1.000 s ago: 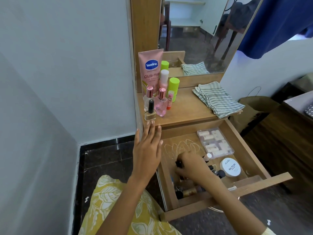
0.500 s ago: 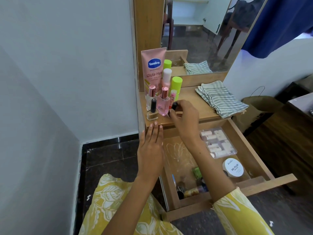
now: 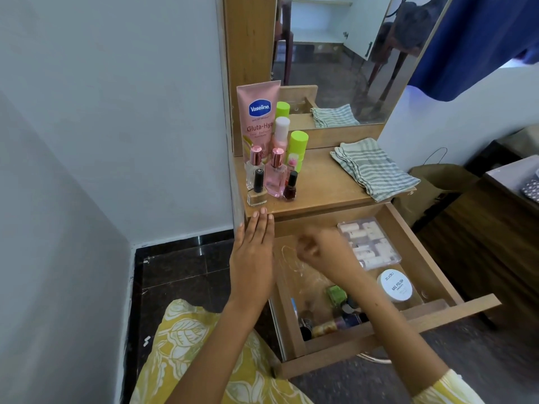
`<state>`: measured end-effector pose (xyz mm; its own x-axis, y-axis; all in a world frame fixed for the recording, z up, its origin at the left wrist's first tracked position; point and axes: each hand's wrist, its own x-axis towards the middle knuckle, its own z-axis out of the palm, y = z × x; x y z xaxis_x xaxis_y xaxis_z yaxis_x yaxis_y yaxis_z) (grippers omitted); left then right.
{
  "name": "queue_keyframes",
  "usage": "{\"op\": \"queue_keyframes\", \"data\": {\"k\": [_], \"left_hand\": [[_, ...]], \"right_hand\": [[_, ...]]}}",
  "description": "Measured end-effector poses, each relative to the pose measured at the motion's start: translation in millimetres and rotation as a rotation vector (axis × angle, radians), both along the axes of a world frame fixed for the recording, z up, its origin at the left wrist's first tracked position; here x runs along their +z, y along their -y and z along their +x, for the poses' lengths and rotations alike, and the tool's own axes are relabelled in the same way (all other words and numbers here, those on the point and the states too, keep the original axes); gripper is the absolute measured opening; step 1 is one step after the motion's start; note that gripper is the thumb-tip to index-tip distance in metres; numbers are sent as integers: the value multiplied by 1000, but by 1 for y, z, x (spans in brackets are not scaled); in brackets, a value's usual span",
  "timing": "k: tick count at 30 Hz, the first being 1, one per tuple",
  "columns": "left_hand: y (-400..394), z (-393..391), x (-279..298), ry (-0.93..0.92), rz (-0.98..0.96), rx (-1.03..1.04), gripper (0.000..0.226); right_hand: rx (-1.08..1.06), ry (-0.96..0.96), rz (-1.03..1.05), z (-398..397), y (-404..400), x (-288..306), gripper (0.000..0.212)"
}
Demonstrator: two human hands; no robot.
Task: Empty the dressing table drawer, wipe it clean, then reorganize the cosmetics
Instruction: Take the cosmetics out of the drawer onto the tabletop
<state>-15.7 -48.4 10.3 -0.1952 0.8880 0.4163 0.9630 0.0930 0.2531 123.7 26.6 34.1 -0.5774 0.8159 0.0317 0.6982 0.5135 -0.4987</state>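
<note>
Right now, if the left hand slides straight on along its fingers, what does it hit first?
The left hand lies flat, fingertips at the tabletop's front edge. Straight ahead, the beige nail polish bottle probably comes first; height above the tabletop is unclear.

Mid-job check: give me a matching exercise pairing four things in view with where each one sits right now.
Things:
1. dark red nail polish bottle
2. striped cloth
3. white nail polish remover jar
4. clear compartment box

Places:
A. lying on the right side of the tabletop
B. in the open drawer, near its front right
C. standing on the tabletop beside the pink perfume bottle
D. in the open drawer, at its back right

Pairs: 1-C, 2-A, 3-B, 4-D
</note>
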Motion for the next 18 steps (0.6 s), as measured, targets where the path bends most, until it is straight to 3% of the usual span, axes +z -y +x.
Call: {"op": "queue_keyframes", "data": {"k": [2,4,11,18], "left_hand": [[1,0,1,24,-17,-10,53],[2,-1,2,35,-36,-11,53],[3,0,4,35,-103,-7,52],[2,0,5,43,-95,-7,51]], "right_hand": [[225,332,-137,9,9,-11,29],[332,463,-194,14,19,-22,34],[351,417,-192,14,30,-28,35],[142,232,-436,19,26,-17,28]]}}
